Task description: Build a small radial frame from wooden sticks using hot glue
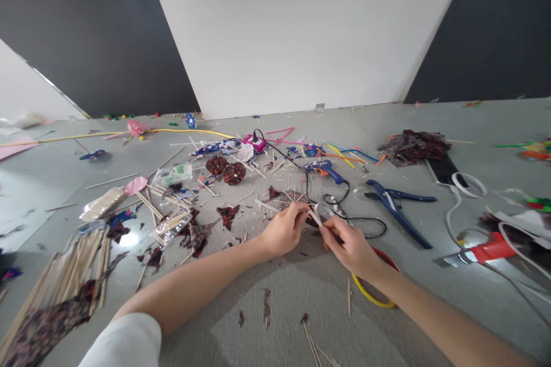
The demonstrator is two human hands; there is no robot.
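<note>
Left in the frame, I see a clear packet [112,196] containing pale pieces [101,205] (too blurred to count); at centre, my left hand [282,234] pinches a white strip [315,218], my right hand [349,243] gripping it too, fingertips together.

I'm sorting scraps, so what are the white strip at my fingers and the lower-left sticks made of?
White strip: perhaps paper or plastic; thin, smooth-looking, but blurred. Sticks: likely bare wood or bamboo, matte, from the tan colour.

You can read no words or numbers; any print on the magenta box [255,144] and the clear packet [174,174] is too small and blurred.
</note>
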